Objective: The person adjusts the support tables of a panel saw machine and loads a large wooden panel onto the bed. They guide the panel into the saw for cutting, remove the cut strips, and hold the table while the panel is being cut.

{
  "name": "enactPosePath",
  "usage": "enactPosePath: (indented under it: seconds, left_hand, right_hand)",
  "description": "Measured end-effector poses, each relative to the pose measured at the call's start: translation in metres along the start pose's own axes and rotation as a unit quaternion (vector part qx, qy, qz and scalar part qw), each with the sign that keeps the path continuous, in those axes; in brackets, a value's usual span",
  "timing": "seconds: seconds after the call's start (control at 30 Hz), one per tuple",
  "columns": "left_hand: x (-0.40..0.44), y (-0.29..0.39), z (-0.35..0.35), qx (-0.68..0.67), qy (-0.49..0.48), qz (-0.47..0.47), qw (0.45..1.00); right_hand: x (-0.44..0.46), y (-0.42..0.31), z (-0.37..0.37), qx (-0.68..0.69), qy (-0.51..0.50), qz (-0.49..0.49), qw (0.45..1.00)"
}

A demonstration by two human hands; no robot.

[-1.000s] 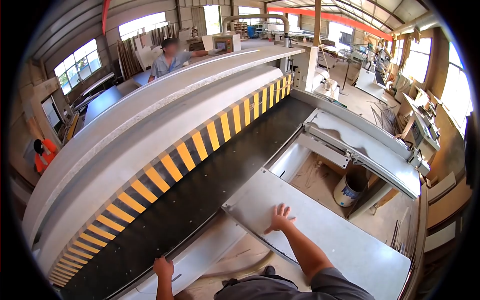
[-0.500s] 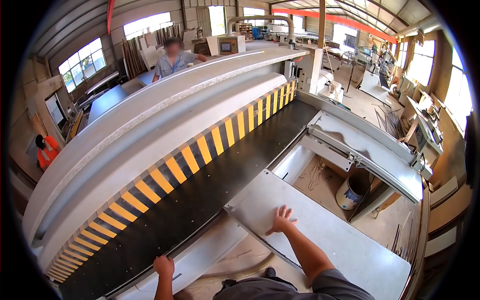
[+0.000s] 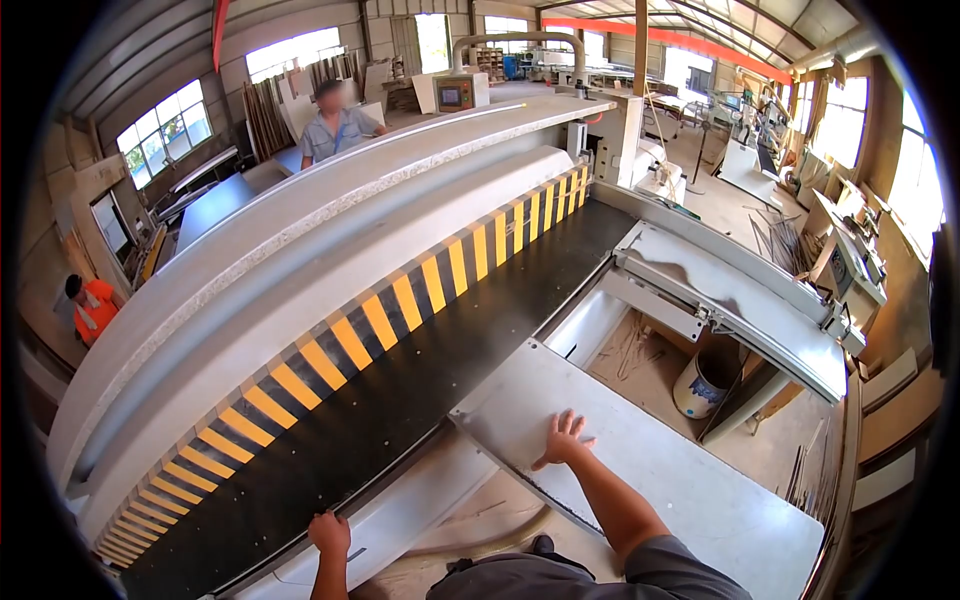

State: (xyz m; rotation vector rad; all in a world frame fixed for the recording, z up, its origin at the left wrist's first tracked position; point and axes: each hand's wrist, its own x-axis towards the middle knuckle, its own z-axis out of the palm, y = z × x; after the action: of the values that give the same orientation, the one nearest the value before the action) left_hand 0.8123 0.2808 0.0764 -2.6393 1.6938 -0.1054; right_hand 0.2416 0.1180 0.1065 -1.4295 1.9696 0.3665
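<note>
My right hand (image 3: 565, 440) lies flat on the smooth grey side table (image 3: 680, 475), its fingers spread and nothing held. At the front edge of the long black machine bed (image 3: 400, 400), my left hand (image 3: 329, 533) rests with its fingers curled over the rim. Behind the bed runs a guard beam with yellow and black stripes (image 3: 378, 325). Above that is the machine's long pale beam (image 3: 300, 220).
A second grey support table (image 3: 740, 285) juts out on the right. Between the two tables a white bucket (image 3: 703, 385) stands on the floor. A co-worker in a light blue shirt (image 3: 335, 135) is behind the beam; a person in orange (image 3: 97, 310) is far left.
The co-worker behind the beam has shifted slightly left and turned their head. The person in orange has also moved a little. Both my hands stay where they were.
</note>
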Motion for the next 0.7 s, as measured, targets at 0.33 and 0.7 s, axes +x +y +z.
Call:
enactPosePath:
  seconds: [0.33,0.7]
  left_hand:
    - [-0.003,-0.002,-0.001,-0.006,-0.001,-0.002,1.0]
    - [-0.004,0.0,-0.007,-0.013,0.006,0.0,1.0]
  right_hand:
    - [-0.001,-0.001,0.001,0.002,-0.003,0.0,1.0]
    - [-0.009,-0.003,-0.002,0.006,0.004,0.002,1.0]
